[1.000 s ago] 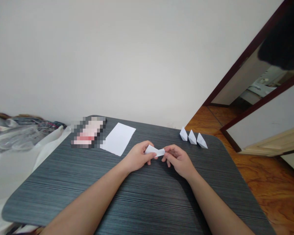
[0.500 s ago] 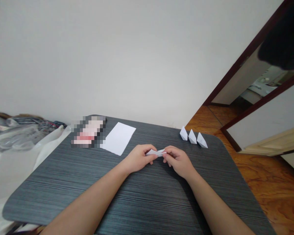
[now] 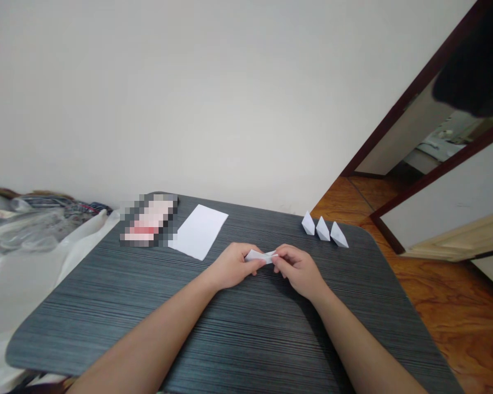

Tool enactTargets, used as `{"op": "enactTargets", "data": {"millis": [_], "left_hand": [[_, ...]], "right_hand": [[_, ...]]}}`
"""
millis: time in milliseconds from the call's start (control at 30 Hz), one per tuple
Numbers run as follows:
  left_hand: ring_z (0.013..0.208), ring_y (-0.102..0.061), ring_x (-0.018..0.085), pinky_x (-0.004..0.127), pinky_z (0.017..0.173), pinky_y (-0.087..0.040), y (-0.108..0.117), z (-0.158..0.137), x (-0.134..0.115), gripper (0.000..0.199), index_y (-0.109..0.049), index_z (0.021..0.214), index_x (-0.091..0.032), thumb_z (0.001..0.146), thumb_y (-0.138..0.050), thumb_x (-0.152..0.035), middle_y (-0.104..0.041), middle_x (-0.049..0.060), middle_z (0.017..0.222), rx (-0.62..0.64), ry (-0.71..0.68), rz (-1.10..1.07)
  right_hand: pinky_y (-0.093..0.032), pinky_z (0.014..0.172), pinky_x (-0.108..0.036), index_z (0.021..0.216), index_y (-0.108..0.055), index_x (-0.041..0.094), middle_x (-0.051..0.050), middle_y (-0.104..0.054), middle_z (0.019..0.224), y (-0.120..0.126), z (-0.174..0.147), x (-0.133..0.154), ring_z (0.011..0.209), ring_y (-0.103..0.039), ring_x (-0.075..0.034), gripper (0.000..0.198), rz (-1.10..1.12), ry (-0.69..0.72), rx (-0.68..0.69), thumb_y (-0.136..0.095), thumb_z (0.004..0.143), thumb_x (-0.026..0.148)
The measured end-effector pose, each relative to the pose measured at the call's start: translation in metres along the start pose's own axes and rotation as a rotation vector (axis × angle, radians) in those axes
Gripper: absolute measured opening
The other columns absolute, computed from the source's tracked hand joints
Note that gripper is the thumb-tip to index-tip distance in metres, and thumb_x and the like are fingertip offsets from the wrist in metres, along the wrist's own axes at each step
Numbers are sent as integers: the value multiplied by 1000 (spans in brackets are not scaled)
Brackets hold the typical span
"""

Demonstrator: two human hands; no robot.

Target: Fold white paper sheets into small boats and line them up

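Note:
A small folded piece of white paper [image 3: 262, 256] is held just above the dark table, between my two hands. My left hand [image 3: 235, 265] pinches its left end, thumb in front and fingers behind. At the right end, the thumb and fingertips of my right hand [image 3: 299, 269] grip the same paper. Parts of the folds are hidden by my fingers. Three folded white paper boats [image 3: 322, 230] stand in a row beyond my right hand. Behind my left hand lies a flat stack or sheet of white paper [image 3: 199, 232].
The dark wood-grain table [image 3: 230, 339] has rounded corners and stands against a pale wall [image 3: 213, 109]. A pixelated pink and dark object [image 3: 152, 219] lies at its back left. Plastic-wrapped items [image 3: 28, 235] are heaped off the left edge; a wooden floor [image 3: 460, 306] shows at right.
The folded paper has tilted slightly between my fingers and shows more of its face. My hands have hardly moved, and everything else is where it was.

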State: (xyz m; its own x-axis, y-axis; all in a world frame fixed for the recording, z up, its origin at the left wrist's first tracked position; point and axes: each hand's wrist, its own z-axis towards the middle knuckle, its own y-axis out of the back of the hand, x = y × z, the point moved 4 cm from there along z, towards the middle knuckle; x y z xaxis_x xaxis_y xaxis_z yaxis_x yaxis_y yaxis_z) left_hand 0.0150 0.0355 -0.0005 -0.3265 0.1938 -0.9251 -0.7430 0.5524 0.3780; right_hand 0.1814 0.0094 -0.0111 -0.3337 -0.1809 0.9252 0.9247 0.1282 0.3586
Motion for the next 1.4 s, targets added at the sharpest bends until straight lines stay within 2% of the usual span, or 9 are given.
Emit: {"op": "enactTargets", "data": {"millis": [167, 267, 333, 467, 600, 833, 1067, 1267, 1400], "left_hand": [[56, -55, 12, 21, 54, -38, 1, 0, -2, 24, -66, 86, -15, 80, -52, -34, -62, 0, 61, -17, 23, -14], [55, -55, 13, 21, 54, -38, 2, 0, 0, 24, -66, 85, -15, 80, -52, -34, -62, 0, 59, -48, 57, -35], [55, -55, 13, 22, 54, -39, 2, 1, 1, 24, -65, 85, -15, 80, -52, -34, -62, 0, 58, -72, 71, -47], [55, -56, 13, 22, 55, -39, 3, 2, 3, 23, -65, 85, -15, 80, -52, -33, -62, 0, 58, -88, 65, -55], [58, -58, 14, 22, 57, -41, 3, 2, 2, 24, -66, 86, -15, 81, -51, -33, -64, 1, 61, -91, 39, -63], [59, -57, 13, 22, 58, -41, 3, 1, 0, 26, -66, 86, -16, 82, -51, -36, -64, 2, 64, -126, -3, -23], [61, -57, 12, 22, 61, -42, 3, 1, -2, 20, -67, 78, -16, 82, -53, -29, -66, 3, 75, -135, -66, 18], [65, -58, 12, 22, 62, -42, 3, 2, -3, 19, -67, 75, -16, 82, -52, -26, -66, 3, 79, -128, -113, 28], [66, -59, 13, 22, 63, -43, 3, 1, -5, 20, -67, 72, -15, 82, -53, -26, -66, 3, 80, -119, -143, 36]], "right_hand": [[-39, 46, -21, 87, -56, 19, 2, -56, 62, -3, 0, -5, 51, -52, -11, 12, 108, -51, -26, -53, 85, 31], [-43, 49, -23, 89, -51, 21, 2, -58, 66, 0, -1, -6, 52, -57, -12, 11, 136, -8, -102, -56, 84, 30], [-47, 53, -26, 89, -53, 21, 0, -60, 69, 2, -1, -5, 54, -59, -13, 10, 74, 33, -123, -56, 84, 29], [-49, 57, -30, 93, -64, 21, -6, -63, 89, 5, -2, 3, 58, -60, -14, 13, -89, 123, -101, -55, 84, 27], [-52, 57, -30, 99, -67, 24, -8, -62, 103, 6, -1, 7, 64, -61, -15, 20, -104, 165, -78, -55, 84, 26], [-53, 59, -31, 99, -68, 24, -8, -61, 104, 4, 0, 2, 62, -60, -14, 20, -51, 138, -62, -54, 84, 28], [-51, 60, -30, 89, -69, 23, -7, -60, 98, 2, 0, 2, 68, -59, -16, 16, -22, 117, -40, -56, 83, 29], [-49, 60, -30, 91, -68, 23, -7, -60, 97, 1, 1, 1, 68, -57, -16, 15, -53, 106, -24, -55, 84, 28], [-47, 63, -30, 82, -68, 22, -6, -60, 90, 1, 2, 5, 75, -57, -19, 13, -123, 140, -34, -56, 84, 26]]}}
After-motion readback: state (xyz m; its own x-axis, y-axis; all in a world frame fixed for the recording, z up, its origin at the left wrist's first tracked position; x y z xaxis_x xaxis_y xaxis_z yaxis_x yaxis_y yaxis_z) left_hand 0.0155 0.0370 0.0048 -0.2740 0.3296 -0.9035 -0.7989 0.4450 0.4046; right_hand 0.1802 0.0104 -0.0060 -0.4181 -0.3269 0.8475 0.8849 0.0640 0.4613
